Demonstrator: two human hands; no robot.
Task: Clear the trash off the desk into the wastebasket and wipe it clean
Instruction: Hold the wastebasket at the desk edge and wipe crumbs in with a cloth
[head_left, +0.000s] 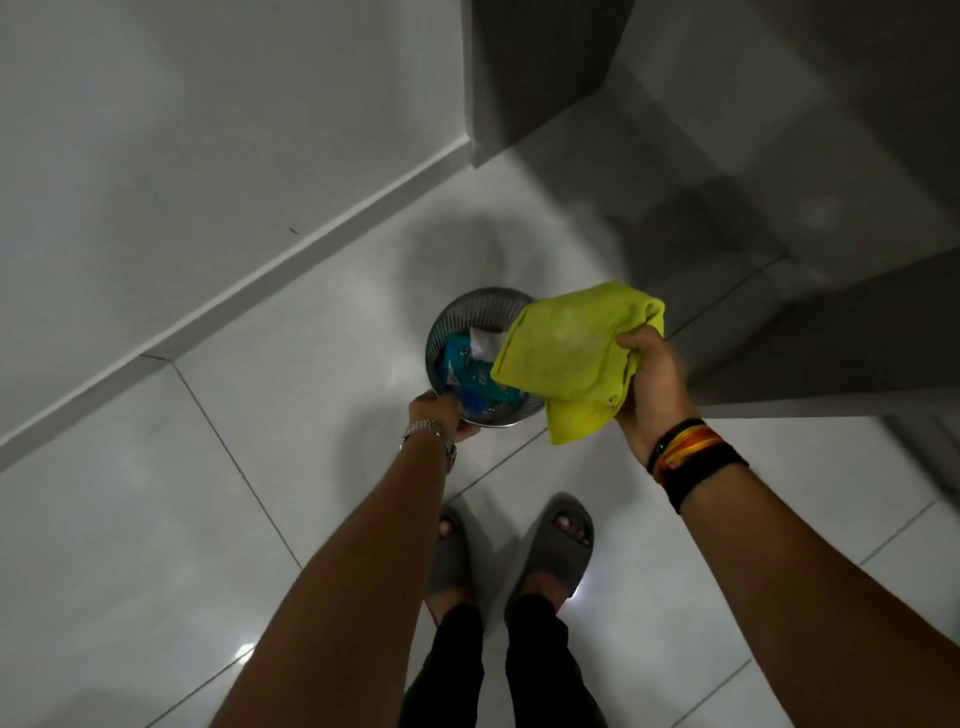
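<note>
Wastebasket (480, 364) sits just far of the left hand (439, 415) gripping its near rim, while the right hand (652, 384) pinches a yellow cloth (566, 358) over its right side.

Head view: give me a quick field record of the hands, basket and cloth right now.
left hand: gripping the near rim of the basket
right hand: holding the cloth, partly over the basket
basket: round metal mesh, on the tiled floor near the wall
basket contents: blue wrapper and white paper
cloth: yellow-green, folded, hanging from the hand
desk top: not in view
feet: grey slippers, standing just behind the basket
</note>
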